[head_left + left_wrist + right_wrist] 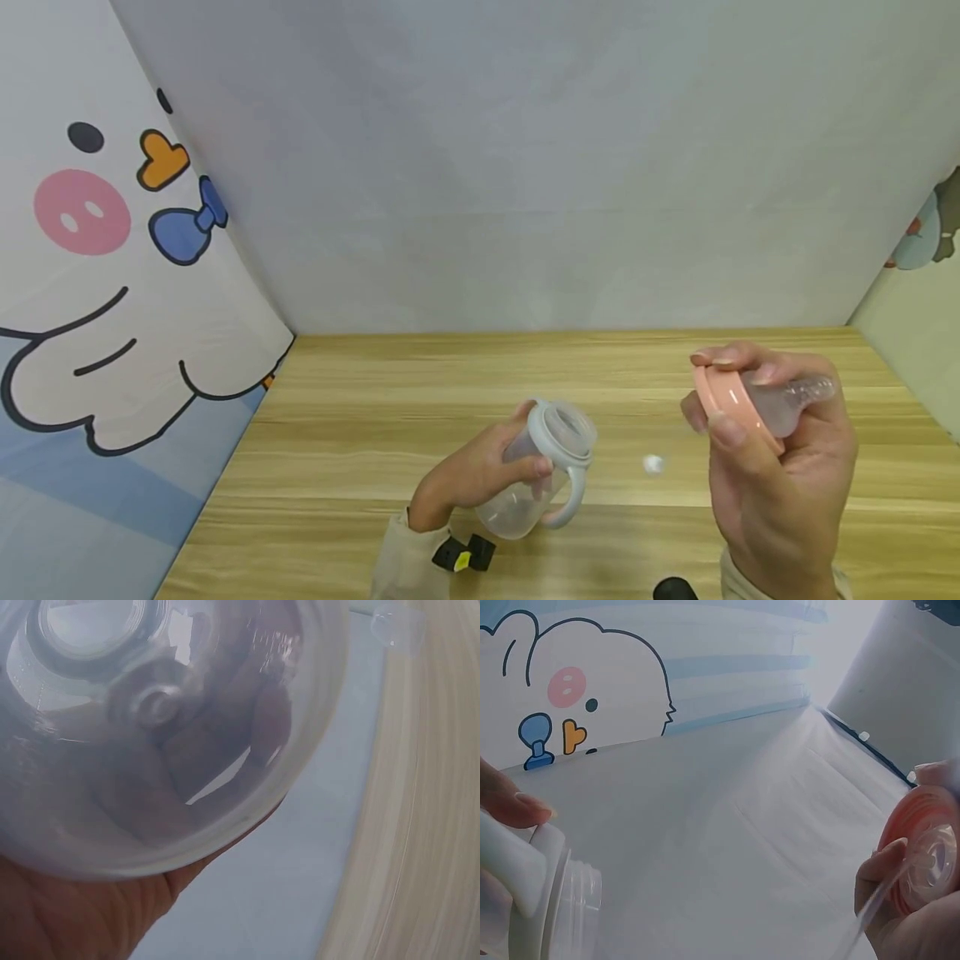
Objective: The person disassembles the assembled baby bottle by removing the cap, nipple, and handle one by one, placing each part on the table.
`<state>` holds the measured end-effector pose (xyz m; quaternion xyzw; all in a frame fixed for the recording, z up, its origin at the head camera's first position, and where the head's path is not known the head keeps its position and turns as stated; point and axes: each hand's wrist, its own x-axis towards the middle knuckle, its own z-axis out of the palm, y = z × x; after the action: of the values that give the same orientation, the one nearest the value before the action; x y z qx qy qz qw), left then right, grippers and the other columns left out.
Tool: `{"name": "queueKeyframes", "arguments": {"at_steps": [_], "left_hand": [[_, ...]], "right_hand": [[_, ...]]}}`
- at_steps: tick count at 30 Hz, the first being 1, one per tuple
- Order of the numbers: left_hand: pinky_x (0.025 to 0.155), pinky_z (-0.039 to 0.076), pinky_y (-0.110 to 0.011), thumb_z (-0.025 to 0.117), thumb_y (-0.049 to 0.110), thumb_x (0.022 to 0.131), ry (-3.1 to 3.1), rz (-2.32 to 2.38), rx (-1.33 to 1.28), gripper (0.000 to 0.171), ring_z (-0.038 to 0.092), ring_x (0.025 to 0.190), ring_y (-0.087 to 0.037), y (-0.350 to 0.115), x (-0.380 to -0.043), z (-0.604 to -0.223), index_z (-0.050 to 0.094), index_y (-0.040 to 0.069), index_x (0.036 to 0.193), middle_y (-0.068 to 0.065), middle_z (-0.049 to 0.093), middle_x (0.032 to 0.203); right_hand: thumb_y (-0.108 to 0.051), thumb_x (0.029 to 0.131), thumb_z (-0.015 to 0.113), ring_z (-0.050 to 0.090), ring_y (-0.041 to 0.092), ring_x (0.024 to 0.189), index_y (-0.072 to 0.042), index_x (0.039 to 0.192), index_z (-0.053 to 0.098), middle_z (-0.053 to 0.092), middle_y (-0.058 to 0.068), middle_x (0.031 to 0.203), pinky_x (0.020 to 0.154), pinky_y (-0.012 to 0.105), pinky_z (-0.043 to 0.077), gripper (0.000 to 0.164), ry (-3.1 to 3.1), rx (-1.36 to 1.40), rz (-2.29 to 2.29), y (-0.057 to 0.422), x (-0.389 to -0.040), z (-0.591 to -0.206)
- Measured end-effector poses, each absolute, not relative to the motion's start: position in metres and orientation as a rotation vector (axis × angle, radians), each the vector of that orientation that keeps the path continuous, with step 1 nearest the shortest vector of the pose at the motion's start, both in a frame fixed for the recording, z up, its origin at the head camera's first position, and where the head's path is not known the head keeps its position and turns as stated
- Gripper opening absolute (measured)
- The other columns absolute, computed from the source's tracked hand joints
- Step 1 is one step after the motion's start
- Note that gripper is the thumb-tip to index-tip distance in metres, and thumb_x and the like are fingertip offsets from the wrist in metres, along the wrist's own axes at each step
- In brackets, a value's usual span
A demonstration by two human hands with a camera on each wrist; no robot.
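Note:
My left hand (487,467) grips a clear baby bottle (517,500) round its body, tilted, with its uncapped mouth towards the right. The bottle has a pale grey-blue neck ring and handle (576,498). In the left wrist view the bottle's clear base (150,817) fills much of the picture. Raised at the right, my right hand (795,467) holds a pink collar (735,408) with a clear teat (787,404) pointing right. From the collar's underside a thin clear straw (866,911) hangs down, in the right wrist view. The two parts are apart.
A small white blob (653,464) shows between the hands; whether it lies on the wooden table (360,417) or hangs from the straw, I cannot tell. Pale cloth walls stand behind and at the sides. A black rounded thing (675,588) pokes in at the bottom edge.

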<state>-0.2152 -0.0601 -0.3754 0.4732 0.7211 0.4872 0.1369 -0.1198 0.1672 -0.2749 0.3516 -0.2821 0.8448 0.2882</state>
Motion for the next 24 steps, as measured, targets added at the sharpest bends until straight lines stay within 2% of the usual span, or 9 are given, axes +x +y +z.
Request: {"name": "queueKeyframes", "arguments": {"at_steps": [12,24], "left_hand": [[0.084,0.051,-0.024,0.036,0.072,0.098,2.103,1.397,1.364,0.075,0.051,0.098,-0.002,-0.062,-0.215,-0.376,0.058,0.005,0.125,-0.011,0.047,0.125],[0.083,0.052,-0.024,0.037,0.072,0.098,2.103,1.404,1.363,0.078,0.051,0.096,-0.001,-0.069,-0.214,-0.375,0.053,0.003,0.129,-0.012,0.048,0.123]], "right_hand": [[0.030,0.083,0.050,0.064,0.036,0.108,0.014,0.105,0.050,0.064,0.029,0.114,0.073,0.032,0.053,0.027,-0.808,0.859,2.274,0.169,-0.125,-0.276],[0.032,0.082,0.043,0.064,0.035,0.112,0.009,0.107,0.054,0.063,0.023,0.114,0.086,0.032,0.058,0.036,-1.118,0.807,2.224,0.178,-0.136,-0.287]]}}
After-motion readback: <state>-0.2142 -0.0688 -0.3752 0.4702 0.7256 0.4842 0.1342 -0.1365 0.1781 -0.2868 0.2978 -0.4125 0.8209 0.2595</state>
